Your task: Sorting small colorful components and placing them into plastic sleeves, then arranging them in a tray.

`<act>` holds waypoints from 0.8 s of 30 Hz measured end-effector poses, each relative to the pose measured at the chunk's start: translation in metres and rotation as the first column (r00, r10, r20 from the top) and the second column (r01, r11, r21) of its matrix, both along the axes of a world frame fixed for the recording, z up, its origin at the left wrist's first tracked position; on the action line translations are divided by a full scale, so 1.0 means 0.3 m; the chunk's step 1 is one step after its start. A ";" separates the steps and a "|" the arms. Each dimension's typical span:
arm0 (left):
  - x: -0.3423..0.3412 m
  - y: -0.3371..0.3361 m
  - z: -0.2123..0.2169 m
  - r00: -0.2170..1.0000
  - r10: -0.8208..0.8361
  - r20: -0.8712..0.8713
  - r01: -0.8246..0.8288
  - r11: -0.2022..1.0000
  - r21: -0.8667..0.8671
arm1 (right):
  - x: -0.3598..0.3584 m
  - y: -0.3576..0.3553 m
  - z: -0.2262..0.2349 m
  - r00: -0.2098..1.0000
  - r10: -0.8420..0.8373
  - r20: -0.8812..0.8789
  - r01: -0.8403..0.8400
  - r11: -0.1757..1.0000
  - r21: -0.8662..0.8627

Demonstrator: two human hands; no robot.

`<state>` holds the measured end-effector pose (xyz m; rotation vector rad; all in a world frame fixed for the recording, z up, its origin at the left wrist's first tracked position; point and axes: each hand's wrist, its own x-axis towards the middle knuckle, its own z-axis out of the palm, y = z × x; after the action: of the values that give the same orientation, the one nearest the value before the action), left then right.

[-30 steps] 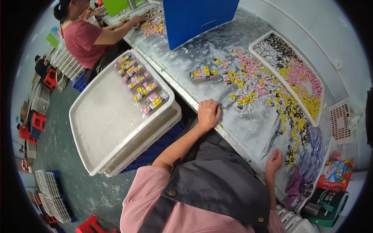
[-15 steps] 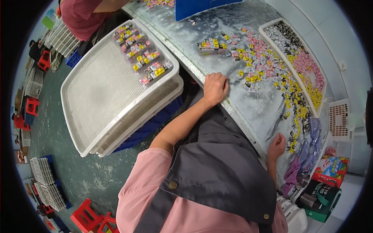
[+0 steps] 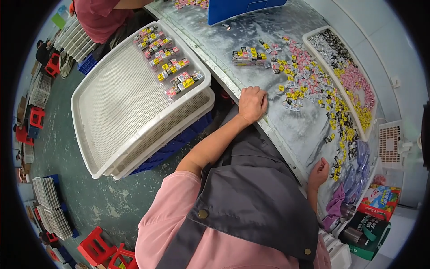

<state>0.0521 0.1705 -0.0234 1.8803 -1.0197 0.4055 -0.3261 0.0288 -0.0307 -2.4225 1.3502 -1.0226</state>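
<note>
Both our hands rested on the worktop [image 3: 295, 134].
Left hand [image 3: 252, 104] and right hand [image 3: 319, 172] curled narrow, holding nothing, near small packets [image 3: 309, 85].

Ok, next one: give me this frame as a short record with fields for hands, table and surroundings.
left hand: closed loosely, resting on the table edge, holding nothing visible
right hand: curled near the table edge beside small yellow and black packets
table: scattered packets, a side tray of sorted ones
left side: stacked white trays with packet rows
far end: another person's red shirt
</note>
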 end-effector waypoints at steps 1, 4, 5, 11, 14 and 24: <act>0.000 0.001 0.002 1.000 -0.001 -0.003 0.001 1.000 0.008 | 0.003 0.000 0.005 1.000 -0.003 -0.007 0.003 1.000 -0.010; 0.000 0.007 0.010 1.000 -0.002 -0.005 0.002 1.000 0.008 | 0.007 0.011 0.012 1.000 -0.013 -0.026 0.014 1.000 0.023; -0.003 0.009 0.013 1.000 0.002 -0.013 -0.002 1.000 0.012 | 0.006 0.009 0.014 0.999 -0.027 -0.020 0.027 1.000 0.014; -0.008 0.007 0.015 1.000 0.010 0.010 -0.010 0.999 0.040 | 0.008 0.014 0.005 0.998 -0.059 0.009 0.058 0.996 0.064; -0.008 0.003 0.015 1.000 -0.001 0.017 0.001 1.000 0.029 | 0.009 0.022 0.009 0.992 -0.125 -0.003 0.124 0.981 0.149; -0.004 -0.001 0.019 0.999 -0.021 0.033 0.019 0.996 0.082 | 0.030 0.018 0.025 0.994 -0.101 0.037 0.098 0.992 0.073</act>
<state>0.0510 0.1703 -0.0176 1.9406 -1.0916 0.3904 -0.3173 0.0342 -0.0233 -2.2915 1.4816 -1.0221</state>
